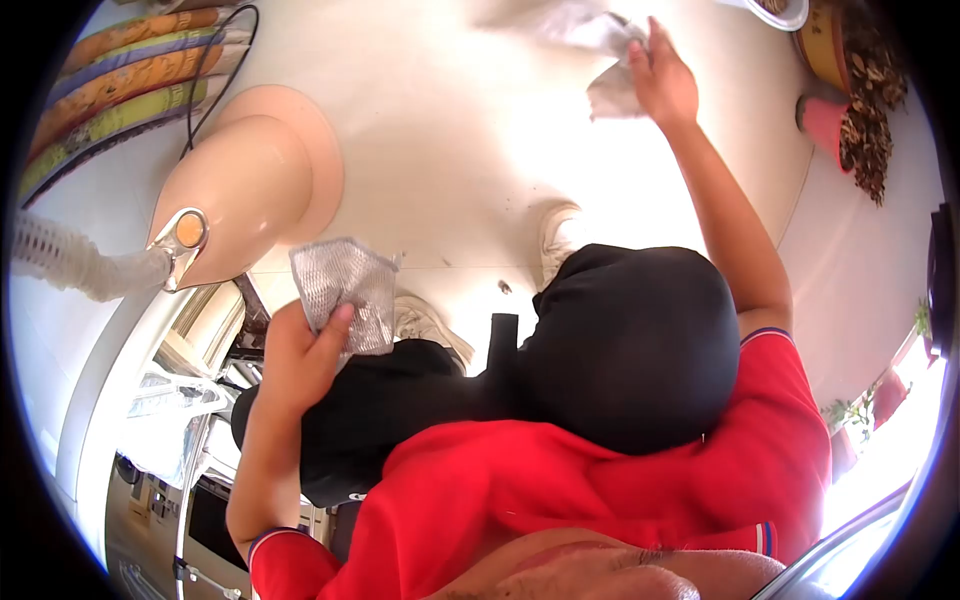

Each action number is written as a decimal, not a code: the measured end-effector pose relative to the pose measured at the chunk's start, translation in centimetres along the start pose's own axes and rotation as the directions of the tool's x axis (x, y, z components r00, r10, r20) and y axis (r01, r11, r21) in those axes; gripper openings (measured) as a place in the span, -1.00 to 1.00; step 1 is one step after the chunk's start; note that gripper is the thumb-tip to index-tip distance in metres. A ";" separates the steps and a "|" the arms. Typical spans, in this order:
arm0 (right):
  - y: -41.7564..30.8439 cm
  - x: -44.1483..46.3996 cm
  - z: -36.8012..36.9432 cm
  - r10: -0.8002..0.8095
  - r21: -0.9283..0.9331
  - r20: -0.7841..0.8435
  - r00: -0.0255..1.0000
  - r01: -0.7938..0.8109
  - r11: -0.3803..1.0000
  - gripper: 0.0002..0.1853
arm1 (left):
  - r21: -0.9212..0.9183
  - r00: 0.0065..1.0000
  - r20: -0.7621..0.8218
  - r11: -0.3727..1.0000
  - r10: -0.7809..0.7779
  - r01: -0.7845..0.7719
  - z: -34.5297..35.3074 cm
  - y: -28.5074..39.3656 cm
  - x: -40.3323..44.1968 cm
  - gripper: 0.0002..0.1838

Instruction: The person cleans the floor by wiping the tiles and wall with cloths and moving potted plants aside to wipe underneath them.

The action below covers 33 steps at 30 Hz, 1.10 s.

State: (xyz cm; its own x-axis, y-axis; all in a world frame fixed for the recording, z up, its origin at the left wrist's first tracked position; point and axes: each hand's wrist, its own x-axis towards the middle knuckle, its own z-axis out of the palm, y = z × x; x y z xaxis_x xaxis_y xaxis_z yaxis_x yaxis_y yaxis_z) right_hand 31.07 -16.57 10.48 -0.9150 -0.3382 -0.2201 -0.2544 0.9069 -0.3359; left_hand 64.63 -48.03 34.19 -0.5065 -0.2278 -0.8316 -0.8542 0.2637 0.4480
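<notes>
My left hand point(302, 360) is closed around a silvery mesh dishcloth point(345, 283), the thumb pressed on its face. The cloth is held up in front of my left knee, above the floor. Stretched far forward, my right hand point(668, 88) grips a greyish cloth point(614, 94) between thumb and fingers. A shiny, pale piece point(580, 25) beside those fingers is smeared by motion, and I cannot tell whether it belongs to the same cloth.
At left stands a glossy beige pedestal point(240, 180) with a white corrugated hose point(95, 262). Rolled colourful mats point(140, 75) and a black cable point(192, 110) are behind it. A pink pot point(825, 130) with dry leaves point(870, 150) stands far right. Dark specks dot the pale floor point(420, 180).
</notes>
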 end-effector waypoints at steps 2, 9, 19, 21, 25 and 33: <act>2.9 3.4 3.9 -0.077 -0.075 -0.072 0.994 0.071 0.995 -0.23 | -0.029 1.000 -0.022 0.999 -0.022 0.021 -0.2 -1.2 -0.3 -0.74; -4.8 6.9 12.9 -0.479 -0.238 -0.111 0.871 0.444 0.864 -0.25 | -0.202 0.974 -0.105 0.963 -0.201 0.177 -1.1 -2.7 0.2 -0.70; -25.9 10.2 14.9 -0.630 -0.047 0.316 0.709 0.675 0.736 -0.25 | -0.370 0.965 -0.054 0.903 -0.257 0.220 1.5 -6.0 -3.2 -0.68; -25.7 3.2 18.0 -0.806 0.041 0.301 0.510 0.837 0.546 -0.24 | -0.295 0.971 -0.074 0.935 -0.229 0.199 1.5 -6.3 -3.4 -0.66; -21.9 -7.2 18.8 -0.888 0.496 0.448 0.102 0.798 0.342 -0.50 | -0.265 0.985 -0.101 0.958 -0.139 0.108 0.9 -4.8 -3.9 -0.65; -21.5 -3.7 11.3 -0.802 0.628 0.512 0.306 0.505 0.593 -0.65 | -0.157 0.997 -0.031 0.985 -0.072 0.067 0.3 -5.1 -2.9 -0.67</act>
State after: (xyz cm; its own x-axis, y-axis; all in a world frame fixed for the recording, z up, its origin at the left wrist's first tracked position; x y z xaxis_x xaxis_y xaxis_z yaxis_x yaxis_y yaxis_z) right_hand 43.43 -37.62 8.16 0.0849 -0.9600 -0.2669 -0.4161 0.2093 -0.8849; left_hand 70.53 -48.45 34.24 -0.4467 -0.2749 -0.8514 -0.8939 0.0977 0.4375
